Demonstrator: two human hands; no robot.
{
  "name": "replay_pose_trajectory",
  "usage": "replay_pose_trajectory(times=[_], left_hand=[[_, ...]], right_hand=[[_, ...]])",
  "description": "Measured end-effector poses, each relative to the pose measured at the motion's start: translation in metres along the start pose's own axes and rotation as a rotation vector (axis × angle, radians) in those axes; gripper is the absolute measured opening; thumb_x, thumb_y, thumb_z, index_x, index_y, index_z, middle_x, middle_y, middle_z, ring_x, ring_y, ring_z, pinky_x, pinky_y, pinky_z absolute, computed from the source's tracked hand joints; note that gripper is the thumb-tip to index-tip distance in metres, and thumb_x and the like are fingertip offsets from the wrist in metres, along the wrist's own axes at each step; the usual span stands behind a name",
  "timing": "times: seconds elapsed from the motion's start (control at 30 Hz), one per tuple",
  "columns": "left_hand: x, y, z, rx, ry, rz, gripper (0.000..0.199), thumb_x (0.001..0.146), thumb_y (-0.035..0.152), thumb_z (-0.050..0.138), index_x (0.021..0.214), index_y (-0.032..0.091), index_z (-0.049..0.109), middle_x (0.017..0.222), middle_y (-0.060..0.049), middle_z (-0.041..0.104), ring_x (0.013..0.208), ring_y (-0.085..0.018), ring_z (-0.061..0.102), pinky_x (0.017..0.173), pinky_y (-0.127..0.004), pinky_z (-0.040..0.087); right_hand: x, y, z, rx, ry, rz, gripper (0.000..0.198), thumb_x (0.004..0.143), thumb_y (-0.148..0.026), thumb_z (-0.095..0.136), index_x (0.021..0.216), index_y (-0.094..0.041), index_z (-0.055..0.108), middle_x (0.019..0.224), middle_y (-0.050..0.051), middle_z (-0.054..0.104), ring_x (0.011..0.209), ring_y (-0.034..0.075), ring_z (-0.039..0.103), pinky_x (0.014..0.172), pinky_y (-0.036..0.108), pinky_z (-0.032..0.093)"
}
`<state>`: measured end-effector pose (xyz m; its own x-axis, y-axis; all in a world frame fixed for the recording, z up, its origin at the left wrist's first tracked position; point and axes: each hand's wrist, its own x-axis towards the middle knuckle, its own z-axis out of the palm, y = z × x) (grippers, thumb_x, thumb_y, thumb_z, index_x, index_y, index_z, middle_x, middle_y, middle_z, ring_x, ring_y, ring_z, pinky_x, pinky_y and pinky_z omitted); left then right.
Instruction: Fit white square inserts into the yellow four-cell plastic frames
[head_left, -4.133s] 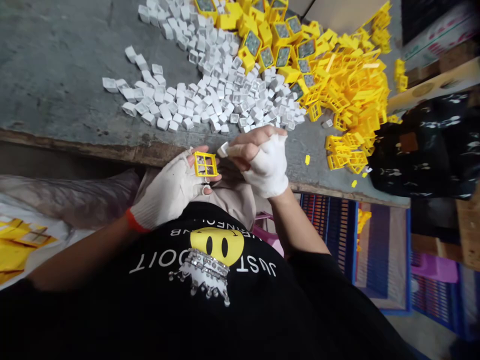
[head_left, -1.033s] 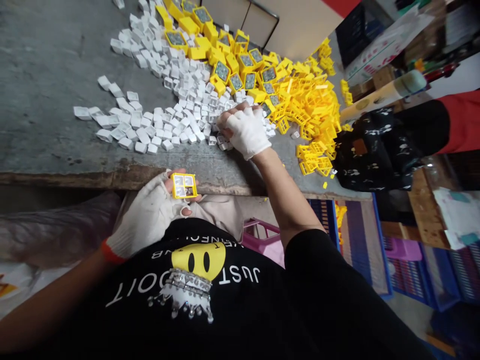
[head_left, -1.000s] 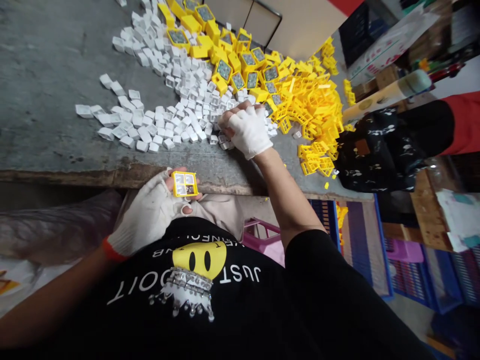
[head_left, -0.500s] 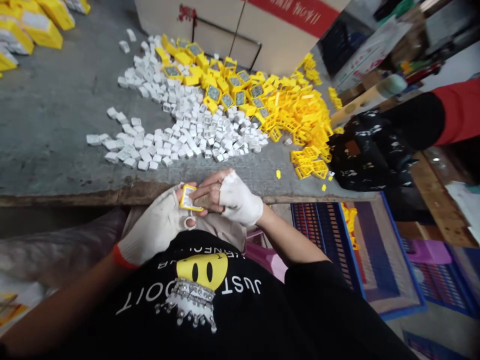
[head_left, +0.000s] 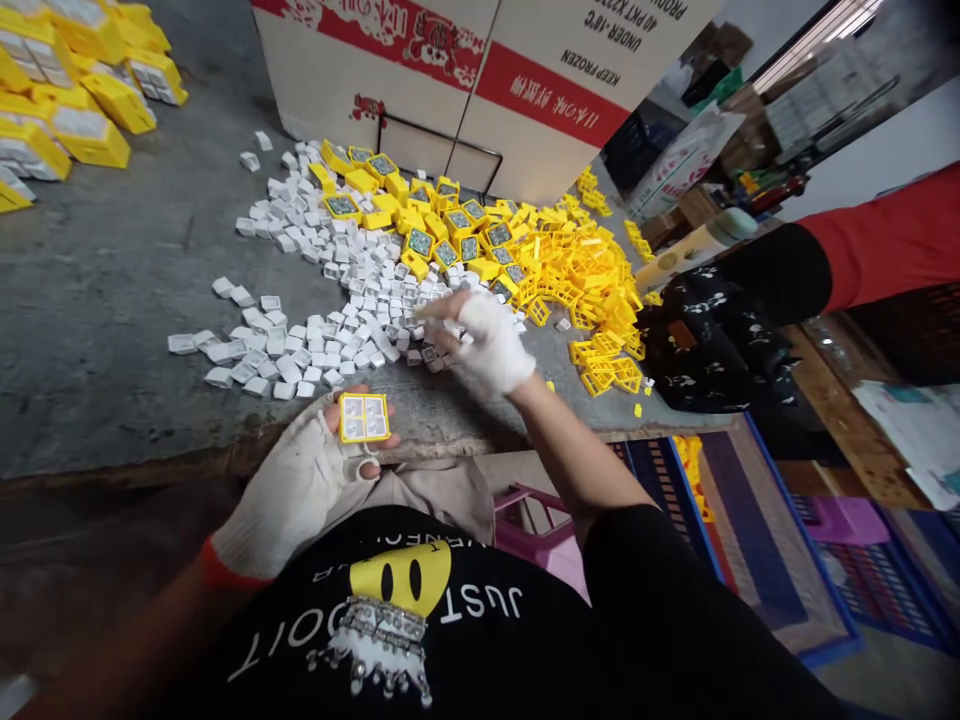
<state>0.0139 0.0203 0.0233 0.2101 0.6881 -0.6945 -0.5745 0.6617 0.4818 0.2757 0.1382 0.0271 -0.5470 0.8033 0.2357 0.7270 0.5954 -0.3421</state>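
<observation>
My left hand (head_left: pixel 300 470), in a white fingerless glove with an orange cuff, grips a small yellow plastic frame (head_left: pixel 364 440) at the table's front edge. White inserts sit in its window-like compartments. My right hand (head_left: pixel 487 345), gloved the same way, is above the near right part of a pile of small white plastic pieces (head_left: pixel 322 330). Its fingers are stretched out and somewhat blurred, with nothing visible between them. Whether the fingertips touch the pieces I cannot tell.
Behind the white pieces lie yellow blocks with grey panels (head_left: pixel 420 242) and heaped yellow frames (head_left: pixel 592 270). A large carton (head_left: pixel 450 90) stands at the back. Filled yellow pieces (head_left: pixel 90 130) are stacked at far left. A black bag (head_left: pixel 697 340) and blue crates (head_left: pixel 795 600) are at right.
My right hand has left the yellow frame and moved up over the white pieces. The left hand still holds the frame, its filled face now uncovered. The view has tilted upward.
</observation>
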Motion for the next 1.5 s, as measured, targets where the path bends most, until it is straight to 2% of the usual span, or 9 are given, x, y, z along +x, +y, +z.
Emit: replay_pose_trajectory(times=[0.1,0.3,0.5,0.63,0.73,0.93,1.03,1.27,1.5], left_hand=[[-0.001,0.001,0.003,0.046,0.043,0.084,0.020,0.119,0.016,0.064,0.131,0.020,0.079,0.109,-0.009,0.088,0.076,-0.024,0.086,0.056,-0.028,0.063],[-0.003,-0.008,-0.011,0.046,-0.011,0.116,0.017,0.117,0.016,0.071,0.127,0.019,0.084,0.112,-0.012,0.089,0.084,-0.027,0.088,0.061,-0.031,0.069],[-0.012,-0.013,-0.015,0.073,-0.005,0.088,0.019,0.115,0.014,0.073,0.132,0.021,0.080,0.113,-0.011,0.088,0.088,-0.026,0.089,0.066,-0.030,0.071],[-0.018,-0.022,-0.008,0.108,-0.064,0.050,0.013,0.119,0.020,0.069,0.131,0.023,0.074,0.107,-0.008,0.083,0.075,-0.021,0.080,0.064,-0.028,0.067],[-0.020,-0.032,-0.004,0.131,-0.105,0.033,0.013,0.119,0.026,0.071,0.132,0.024,0.074,0.113,-0.009,0.084,0.073,-0.020,0.078,0.063,-0.028,0.064],[-0.019,-0.044,-0.009,0.204,-0.170,0.117,0.026,0.116,0.032,0.079,0.140,0.022,0.079,0.128,-0.015,0.085,0.094,-0.027,0.085,0.070,-0.031,0.063],[-0.017,-0.047,-0.009,0.204,-0.171,0.152,0.028,0.118,0.034,0.078,0.143,0.022,0.081,0.128,-0.014,0.087,0.092,-0.026,0.085,0.070,-0.031,0.062],[-0.023,-0.052,-0.003,0.140,-0.173,0.170,0.027,0.121,0.026,0.071,0.143,0.023,0.085,0.133,-0.011,0.091,0.104,-0.028,0.087,0.069,-0.029,0.063],[-0.031,-0.051,0.004,0.123,-0.149,0.149,0.024,0.122,0.019,0.072,0.141,0.021,0.086,0.135,-0.010,0.093,0.104,-0.026,0.086,0.072,-0.030,0.065]], right_hand=[[0.060,0.020,-0.012,-0.300,-0.036,0.449,0.037,0.114,-0.022,0.074,0.149,-0.019,0.084,0.152,0.020,0.089,0.149,0.045,0.078,0.134,0.073,0.052],[0.118,0.027,-0.007,-0.367,-0.125,0.526,0.039,0.110,-0.017,0.073,0.146,-0.017,0.086,0.150,0.018,0.091,0.146,0.046,0.082,0.137,0.076,0.052],[0.051,0.028,-0.058,-0.092,0.041,0.421,0.040,0.106,-0.016,0.068,0.138,-0.019,0.092,0.133,0.009,0.094,0.121,0.029,0.088,0.116,0.047,0.070],[-0.011,0.003,-0.067,0.034,-0.349,0.392,0.031,0.095,-0.009,0.081,0.117,-0.023,0.098,0.109,0.001,0.095,0.102,0.024,0.087,0.105,0.038,0.068],[-0.037,-0.017,-0.046,0.012,-0.511,0.433,0.042,0.096,-0.002,0.075,0.124,-0.023,0.099,0.120,0.004,0.097,0.113,0.026,0.089,0.108,0.036,0.067],[-0.076,-0.034,-0.012,-0.205,-0.379,0.500,0.066,0.112,-0.027,0.080,0.177,-0.018,0.074,0.162,0.023,0.085,0.154,0.045,0.078,0.133,0.060,0.058],[-0.097,-0.038,-0.007,-0.203,-0.332,0.424,0.070,0.106,-0.036,0.087,0.173,-0.017,0.077,0.165,0.026,0.081,0.152,0.050,0.076,0.134,0.070,0.055],[-0.118,-0.068,-0.010,0.206,0.033,0.065,0.065,0.105,-0.063,0.096,0.159,-0.027,0.086,0.142,0.017,0.087,0.127,0.041,0.082,0.120,0.064,0.069],[-0.116,-0.082,-0.003,0.172,-0.028,0.093,0.066,0.106,-0.070,0.094,0.160,-0.034,0.085,0.146,0.013,0.087,0.136,0.042,0.081,0.126,0.067,0.065]])
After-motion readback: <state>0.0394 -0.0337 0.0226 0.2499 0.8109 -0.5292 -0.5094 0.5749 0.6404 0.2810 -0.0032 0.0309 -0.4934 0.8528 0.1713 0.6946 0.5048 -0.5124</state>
